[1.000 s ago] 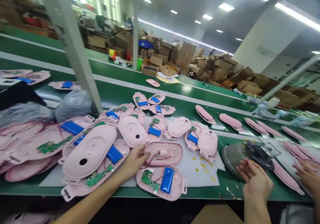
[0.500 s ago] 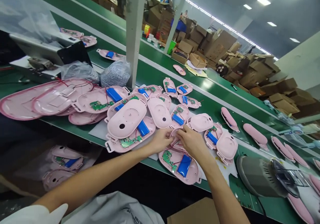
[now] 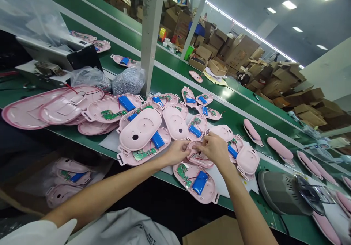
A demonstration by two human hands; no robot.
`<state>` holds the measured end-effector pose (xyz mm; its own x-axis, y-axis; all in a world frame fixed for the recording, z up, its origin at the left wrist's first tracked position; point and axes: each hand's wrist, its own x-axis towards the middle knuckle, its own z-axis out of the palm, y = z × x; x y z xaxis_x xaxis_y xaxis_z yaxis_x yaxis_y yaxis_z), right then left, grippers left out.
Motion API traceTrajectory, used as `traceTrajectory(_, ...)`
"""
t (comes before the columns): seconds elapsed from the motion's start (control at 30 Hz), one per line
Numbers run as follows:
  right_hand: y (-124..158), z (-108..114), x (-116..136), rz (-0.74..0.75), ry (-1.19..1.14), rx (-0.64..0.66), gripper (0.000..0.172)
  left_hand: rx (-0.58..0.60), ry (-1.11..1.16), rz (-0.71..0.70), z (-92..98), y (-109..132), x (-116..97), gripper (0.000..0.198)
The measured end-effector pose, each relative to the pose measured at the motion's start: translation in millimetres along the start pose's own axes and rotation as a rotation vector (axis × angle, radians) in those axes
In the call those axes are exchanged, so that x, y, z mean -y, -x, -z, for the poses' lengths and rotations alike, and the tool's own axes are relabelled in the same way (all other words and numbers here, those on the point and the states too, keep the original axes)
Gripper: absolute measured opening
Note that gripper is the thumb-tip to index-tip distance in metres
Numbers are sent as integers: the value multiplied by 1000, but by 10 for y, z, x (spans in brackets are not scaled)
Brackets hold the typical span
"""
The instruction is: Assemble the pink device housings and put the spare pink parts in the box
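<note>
Both of my hands meet over a pink oval shell half [image 3: 201, 159] with red and black wires that lies on the green bench [image 3: 236, 122]. My left hand [image 3: 177, 152] grips its near left edge. My right hand [image 3: 214, 148] is curled over its far side, fingers pinched at the wires. Just in front lies another pink shell [image 3: 196, 178] with a green circuit board and a blue battery.
Several more pink shells, some with blue batteries, are spread to the left and behind. Two bags of small parts [image 3: 128, 80] sit by a white post [image 3: 150, 37]. A grey fan-like device [image 3: 287, 193] stands right. Cardboard boxes fill the background.
One second ago my right hand was far right near the grey device; it has come over to the shell. The view swung left, then my right hand crept along the shell's far side.
</note>
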<state>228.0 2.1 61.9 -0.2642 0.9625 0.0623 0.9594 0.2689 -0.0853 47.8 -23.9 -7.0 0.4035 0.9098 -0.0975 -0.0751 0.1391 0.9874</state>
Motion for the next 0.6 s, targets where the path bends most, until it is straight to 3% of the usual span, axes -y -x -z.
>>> traceTrajectory(0.1,23,-69,-94,-72,-163,-47,29,-26,-54,-4,24,18,-33,22)
traceTrajectory(0.2,151,-103,-10,-86,-285,-98,23,-62,-216,-80,38,32,-128,28)
traceTrajectory(0.27,247,-103,16,-53,-374,-199,23,-8,-280,-121,71,-8,-167,37)
traceTrajectory(0.33,367,-82,-120,-97,-520,-341,25,24,-323,-107,129,-100,-160,44)
traceTrajectory(0.4,582,-26,-443,-346,-712,-564,31,-33,-395,-76,197,-194,-123,49)
traceTrajectory(0.5,1038,108,-1131,-945,-994,-976,46,-166,-445,-7,276,-238,-70,54)
traceTrajectory(0.53,1171,157,-1362,-1082,-1057,-1062,49,-191,-438,23,290,-231,-61,55)
traceTrajectory(0.6,1336,251,-1752,-1196,-1139,-1112,54,-214,-414,68,302,-214,-59,57)
